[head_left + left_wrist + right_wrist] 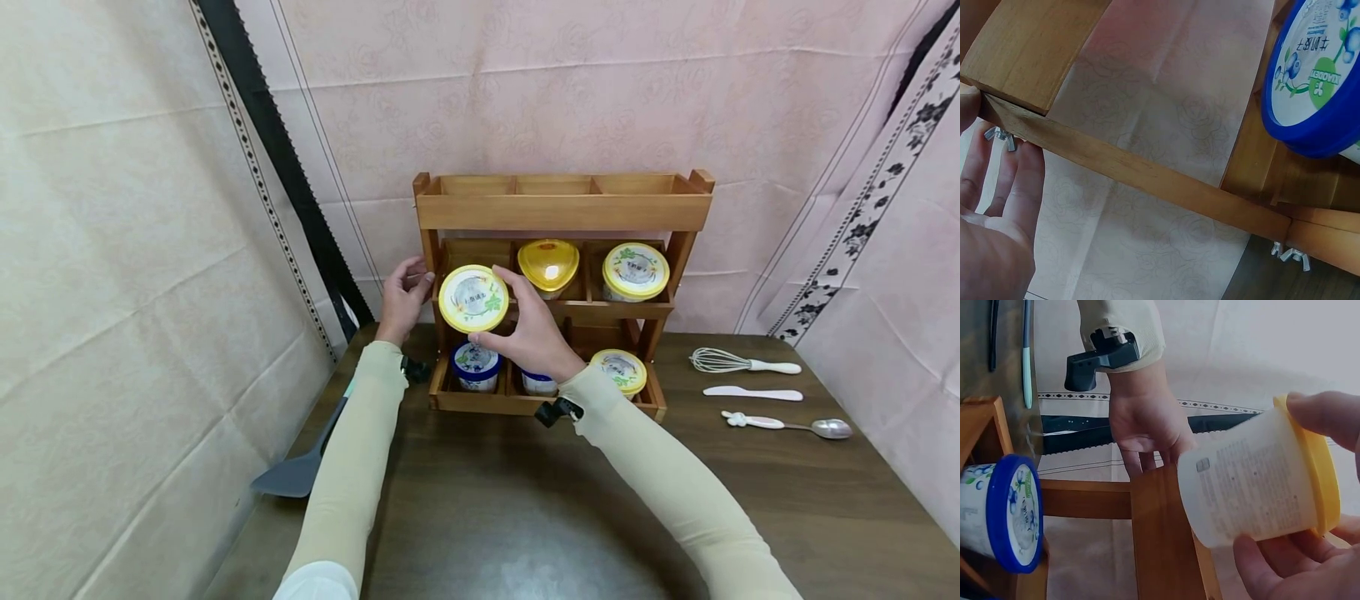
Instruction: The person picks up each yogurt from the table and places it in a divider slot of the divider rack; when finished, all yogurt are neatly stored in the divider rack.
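Note:
My right hand [538, 335] grips a white plastic tub with a yellow lid [473, 298], thumb and fingers around its rim and side. The tub is tilted, lid facing me, in front of the left middle-tier compartment of a wooden rack [562, 213]. In the right wrist view, the tub's side [1247, 481] shows printed text. My left hand [405, 302] holds the rack's left side post [1141, 175], thumb on one side and fingers on the other. A blue-lidded tub [477, 367] stands in the bottom tier below.
Middle tier: an amber-lidded container [550, 267] and another yellow-lidded tub [636, 272]. Bottom tier: a second blue-lidded tub [538, 384] and a yellow-lidded one [619, 372]. A whisk [742, 362], white knife [753, 392] and spoon [787, 424] lie right; a grey spatula [292, 475] lies left.

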A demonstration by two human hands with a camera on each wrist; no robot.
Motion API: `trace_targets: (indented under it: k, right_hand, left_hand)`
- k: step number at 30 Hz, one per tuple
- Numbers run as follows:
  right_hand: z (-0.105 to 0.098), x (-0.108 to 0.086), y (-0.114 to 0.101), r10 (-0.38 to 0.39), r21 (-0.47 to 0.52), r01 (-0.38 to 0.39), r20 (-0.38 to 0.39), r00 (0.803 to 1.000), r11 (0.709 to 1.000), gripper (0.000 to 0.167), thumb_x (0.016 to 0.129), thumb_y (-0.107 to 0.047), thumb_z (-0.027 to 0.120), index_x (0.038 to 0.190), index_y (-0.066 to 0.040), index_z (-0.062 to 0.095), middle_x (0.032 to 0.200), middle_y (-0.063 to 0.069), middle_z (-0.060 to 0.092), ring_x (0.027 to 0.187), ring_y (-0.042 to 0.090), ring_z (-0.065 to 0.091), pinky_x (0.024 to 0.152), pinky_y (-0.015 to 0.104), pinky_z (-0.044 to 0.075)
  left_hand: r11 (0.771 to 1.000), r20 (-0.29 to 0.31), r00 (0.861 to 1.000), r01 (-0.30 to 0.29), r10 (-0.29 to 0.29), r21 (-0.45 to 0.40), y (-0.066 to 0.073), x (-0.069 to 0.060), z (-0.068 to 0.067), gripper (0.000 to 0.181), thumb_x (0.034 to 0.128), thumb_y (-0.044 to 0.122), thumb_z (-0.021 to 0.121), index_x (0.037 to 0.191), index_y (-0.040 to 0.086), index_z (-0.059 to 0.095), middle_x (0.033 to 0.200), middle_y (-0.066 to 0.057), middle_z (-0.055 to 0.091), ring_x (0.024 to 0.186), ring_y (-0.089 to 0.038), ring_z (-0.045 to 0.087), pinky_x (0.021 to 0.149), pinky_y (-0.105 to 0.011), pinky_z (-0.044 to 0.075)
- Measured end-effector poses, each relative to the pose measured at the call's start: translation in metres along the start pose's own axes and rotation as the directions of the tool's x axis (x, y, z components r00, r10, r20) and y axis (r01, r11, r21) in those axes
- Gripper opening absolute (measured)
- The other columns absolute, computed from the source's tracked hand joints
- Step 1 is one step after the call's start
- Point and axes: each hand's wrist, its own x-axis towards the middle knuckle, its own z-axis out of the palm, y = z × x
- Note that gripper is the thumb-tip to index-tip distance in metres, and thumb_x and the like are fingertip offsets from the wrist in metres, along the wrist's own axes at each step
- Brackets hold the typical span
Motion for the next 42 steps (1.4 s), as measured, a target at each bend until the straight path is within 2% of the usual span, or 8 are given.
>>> trace_targets:
  k: [10,22,29,36,42]
  right_hand:
    - [0.007,0.017,0.003,-0.015,-0.025,0.013,-0.091,0.996,1.0,0.104,0.084,-0.029,0.092,0.166,-0.02,0.027,0.158,0.009,0.043,0.141,0.024,0.05,0.114,0.044,0.052]
    - [0.017,0.039,0.006,-0.025,-0.058,0.016,-0.165,0.986,0.998,0.105,0.085,-0.029,0.092,0.167,-0.02,0.026,0.161,0.009,0.041,0.141,0.023,0.049,0.11,0.038,0.055]
    - [0.023,0.047,0.015,0.0,-0.1,-0.017,-0.171,0.985,0.995,0.105,0.087,-0.032,0.09,0.168,-0.018,0.025,0.16,0.011,0.041,0.142,0.025,0.049,0.112,0.04,0.054]
    - [0.026,0.054,0.022,0.035,-0.155,-0.063,-0.175,0.984,0.986,0.105,0.088,-0.035,0.088,0.168,-0.013,0.024,0.16,0.015,0.043,0.142,0.031,0.049,0.123,0.05,0.042]
    - [0.029,0.058,0.022,0.091,-0.192,-0.123,-0.169,0.981,0.974,0.106,0.09,-0.039,0.086,0.169,-0.01,0.022,0.162,0.017,0.041,0.146,0.032,0.046,0.125,0.05,0.039]
  left_hand:
    - [1.0,0.01,1.0,0.006,-0.006,-0.026,-0.002,0.001,0.0,0.042,0.1034,0.029,0.069,0.144,0.023,0.061,0.135,-0.008,0.061,0.123,-0.024,0.064,0.103,-0.037,0.06]
    - [0.999,0.009,0.999,0.038,-0.037,-0.026,0.001,0.0,0.001,0.044,0.1036,0.027,0.069,0.146,0.023,0.06,0.138,-0.009,0.06,0.125,-0.025,0.064,0.102,-0.037,0.06]
    - [1.0,0.005,1.0,0.021,-0.021,-0.016,0.0,0.001,0.0,0.043,0.1033,0.028,0.069,0.145,0.021,0.061,0.137,-0.009,0.062,0.124,-0.025,0.065,0.102,-0.037,0.06]
    - [1.0,0.001,1.0,0.003,-0.003,-0.006,-0.001,0.002,0.001,0.042,0.1031,0.029,0.069,0.144,0.023,0.062,0.136,-0.009,0.062,0.124,-0.025,0.065,0.103,-0.038,0.06]
    - [1.0,0.004,1.0,-0.007,0.007,-0.003,-0.003,0.002,0.001,0.041,0.1036,0.028,0.069,0.144,0.023,0.062,0.137,-0.009,0.062,0.125,-0.025,0.065,0.104,-0.039,0.06]
